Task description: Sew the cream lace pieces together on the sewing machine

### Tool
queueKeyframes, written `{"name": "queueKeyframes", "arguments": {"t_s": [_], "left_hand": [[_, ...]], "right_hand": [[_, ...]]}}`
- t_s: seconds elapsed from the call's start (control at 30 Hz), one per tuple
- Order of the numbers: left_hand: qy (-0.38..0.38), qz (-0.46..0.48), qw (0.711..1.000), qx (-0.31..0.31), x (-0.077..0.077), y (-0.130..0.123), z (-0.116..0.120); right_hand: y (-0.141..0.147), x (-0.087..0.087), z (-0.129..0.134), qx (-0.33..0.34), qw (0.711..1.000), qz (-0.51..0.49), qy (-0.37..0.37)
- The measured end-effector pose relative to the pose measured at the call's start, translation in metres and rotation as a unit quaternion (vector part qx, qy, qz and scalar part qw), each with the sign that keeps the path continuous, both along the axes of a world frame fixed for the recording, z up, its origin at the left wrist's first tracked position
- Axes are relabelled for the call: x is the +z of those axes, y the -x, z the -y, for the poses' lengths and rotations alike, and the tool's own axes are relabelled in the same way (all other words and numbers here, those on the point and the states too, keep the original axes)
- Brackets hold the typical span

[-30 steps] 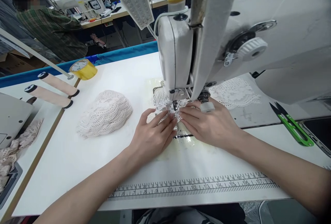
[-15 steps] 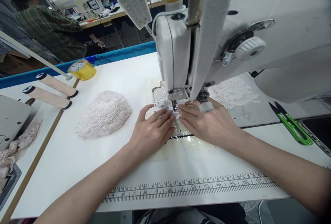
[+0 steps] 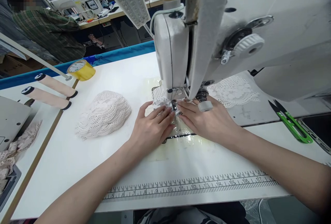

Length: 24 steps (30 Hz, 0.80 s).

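Observation:
White lace (image 3: 158,94) lies on the machine bed beneath the presser foot (image 3: 174,105) of a sewing machine (image 3: 170,55). My left hand (image 3: 151,127) rests on the near left part of the lace, palm down, with its fingers stretched toward the foot. From the other side, my right hand (image 3: 209,122) lies flat, its fingertips on the lace just right of the foot. Both hands are open, their fingers extended rather than wrapped round anything. My fingers and the machine head hide part of the lace.
A pile of lace pieces (image 3: 104,115) sits to the left, and more lace (image 3: 234,93) lies at right behind my hand. Green thread snips (image 3: 294,127) lie beside a phone (image 3: 317,130). Thread cones (image 3: 46,98) and yellow tape (image 3: 81,70) stand left. A person (image 3: 46,32) sits beyond.
The lace beneath the foot has shifted slightly away from me, with less of it showing at its near edge. My hands stay beside the foot in nearly the same pose.

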<state>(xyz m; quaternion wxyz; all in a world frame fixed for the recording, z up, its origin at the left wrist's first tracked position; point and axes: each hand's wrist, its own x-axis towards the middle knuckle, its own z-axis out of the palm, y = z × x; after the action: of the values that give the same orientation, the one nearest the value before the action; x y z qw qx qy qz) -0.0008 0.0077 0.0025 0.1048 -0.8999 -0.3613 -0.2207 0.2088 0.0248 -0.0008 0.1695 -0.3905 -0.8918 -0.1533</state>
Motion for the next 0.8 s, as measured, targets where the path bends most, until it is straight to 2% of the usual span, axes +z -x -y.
{"name": "queueKeyframes", "arguments": {"t_s": [0.13,0.4,0.67,0.8], "left_hand": [[0.010,0.004,1.000,0.003,-0.001,0.001,-0.002],[0.002,-0.004,1.000,0.006,-0.003,0.001,-0.002],[0.013,0.023,0.999,0.018,0.000,0.007,-0.009],[0.024,-0.035,0.998,0.053,0.001,0.012,-0.012]], "right_hand": [[0.000,-0.002,-0.002,0.006,1.000,-0.002,0.003],[0.000,0.000,-0.002,-0.010,0.998,0.028,-0.059],[0.000,-0.003,-0.004,0.003,1.000,0.013,-0.023],[-0.002,0.002,-0.002,0.007,1.000,-0.004,-0.013]]}}
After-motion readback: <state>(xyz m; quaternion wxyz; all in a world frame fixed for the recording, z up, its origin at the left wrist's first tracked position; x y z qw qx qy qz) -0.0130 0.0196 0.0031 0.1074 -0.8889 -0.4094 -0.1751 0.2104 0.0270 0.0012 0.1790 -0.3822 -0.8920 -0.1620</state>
